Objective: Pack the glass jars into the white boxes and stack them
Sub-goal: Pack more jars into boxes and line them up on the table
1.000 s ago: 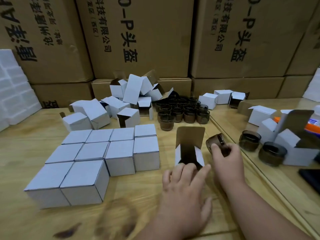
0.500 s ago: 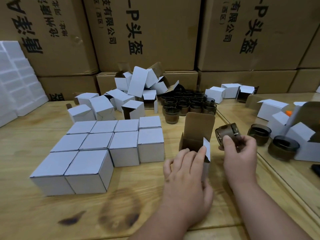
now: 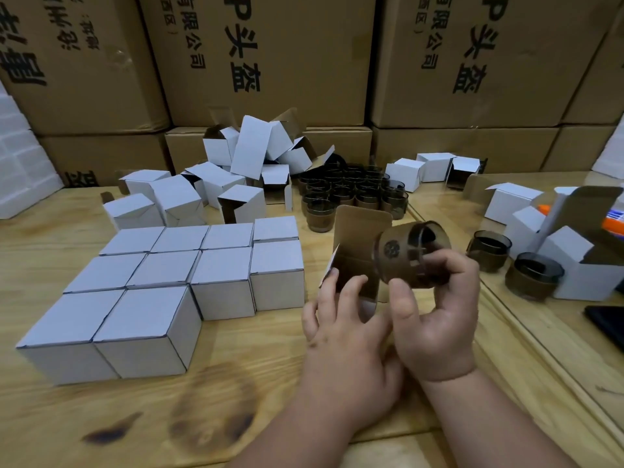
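The right hand (image 3: 435, 319) is gripping a glass jar (image 3: 410, 255) between thumb and curled fingers, holding it tilted on its side with the round base turned toward the open box (image 3: 358, 251). The jar is smoky brown, see-through, short and wide, with a small round mark showing on its base. It is sitting right at the mouth of the open box, touching or nearly touching its edge; which one I cannot tell.

The left hand (image 3: 341, 319) is holding the open box from the near side, fingers curled over its front wall and side flap. The box is white outside and plain brown inside, with its lid flap standing upright behind the jar.

To the left of the open box, the closed boxes (image 3: 162, 282) are sitting packed tight in a block on the wooden table (image 3: 101, 417): ten tops are showing. Behind that block, a loose pile of empty boxes (image 3: 236, 173) is lying tumbled, too jumbled to count. Behind the open box, a cluster of waiting jars (image 3: 351, 190) is standing upright, overlapping too much for a sure count. To the right of the open box, two more jars (image 3: 489, 246) are standing beside a few more white boxes. Large brown cartons (image 3: 270, 45) are stacking up behind everything.
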Action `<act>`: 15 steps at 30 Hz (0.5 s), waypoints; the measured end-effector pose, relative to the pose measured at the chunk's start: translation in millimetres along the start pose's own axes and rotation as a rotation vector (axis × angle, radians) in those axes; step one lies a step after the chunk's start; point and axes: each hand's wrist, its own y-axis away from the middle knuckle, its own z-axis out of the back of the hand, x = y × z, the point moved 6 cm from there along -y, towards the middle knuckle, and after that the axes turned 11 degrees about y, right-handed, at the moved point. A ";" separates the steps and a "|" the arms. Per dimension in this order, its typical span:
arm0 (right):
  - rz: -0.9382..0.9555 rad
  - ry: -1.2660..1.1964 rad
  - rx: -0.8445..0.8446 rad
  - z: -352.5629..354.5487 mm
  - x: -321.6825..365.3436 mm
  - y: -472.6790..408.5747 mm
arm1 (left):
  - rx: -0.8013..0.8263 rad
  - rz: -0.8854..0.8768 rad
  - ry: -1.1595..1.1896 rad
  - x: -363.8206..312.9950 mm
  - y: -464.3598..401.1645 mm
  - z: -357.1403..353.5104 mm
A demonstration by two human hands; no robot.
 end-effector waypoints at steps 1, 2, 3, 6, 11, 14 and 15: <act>0.052 0.007 0.043 -4.5 4.9 1.5 | 0.000 0.002 0.014 1.0 -0.1 -0.3; 0.070 0.011 0.088 -10.1 7.2 3.2 | 0.001 0.006 0.028 1.5 -0.4 -0.1; 0.052 0.018 0.131 -15.8 7.2 4.8 | 0.003 0.011 0.041 1.8 -0.7 0.3; -0.125 0.032 0.217 -26.7 -2.2 8.7 | -0.017 0.009 0.055 1.6 -1.3 2.2; -0.205 0.052 0.227 -26.7 -14.9 9.2 | -0.074 -0.012 0.054 -0.3 -0.6 4.4; -0.210 0.114 0.215 -25.2 -18.4 9.5 | -0.088 0.028 0.031 1.8 1.8 5.3; -0.207 0.134 0.212 -24.4 -19.0 9.3 | -0.099 0.040 0.027 2.5 2.6 6.2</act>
